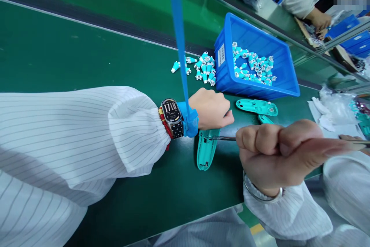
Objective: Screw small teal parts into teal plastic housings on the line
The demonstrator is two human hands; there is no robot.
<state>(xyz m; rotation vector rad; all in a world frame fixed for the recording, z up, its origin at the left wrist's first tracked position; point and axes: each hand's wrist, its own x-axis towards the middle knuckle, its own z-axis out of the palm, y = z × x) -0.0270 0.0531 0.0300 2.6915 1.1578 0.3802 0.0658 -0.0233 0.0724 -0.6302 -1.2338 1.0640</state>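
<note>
On the table lies a teal plastic shell half [204, 154], long and rounded, with small dark parts inside. My left hand [212, 108] is closed over its upper end, fingers curled and mostly hidden, with a blue strap and a watch on the wrist. My right hand [277, 154] is wrapped round a slim metal tool [224, 138] that looks like tweezers. The tool's tip reaches into the shell near my left hand, and its other end sticks out to the right. Just beyond my hands rest another teal shell half [257, 107] and a smaller teal piece [265, 119].
A blue bin [260, 92] holds many small teal-and-white parts. More such parts [206, 68] lie in a pile left of it. The blue strap's cord [178, 27] runs upward. Plastic bags [337, 104] lie at right. A co-worker's hands [319, 20] work behind the rail.
</note>
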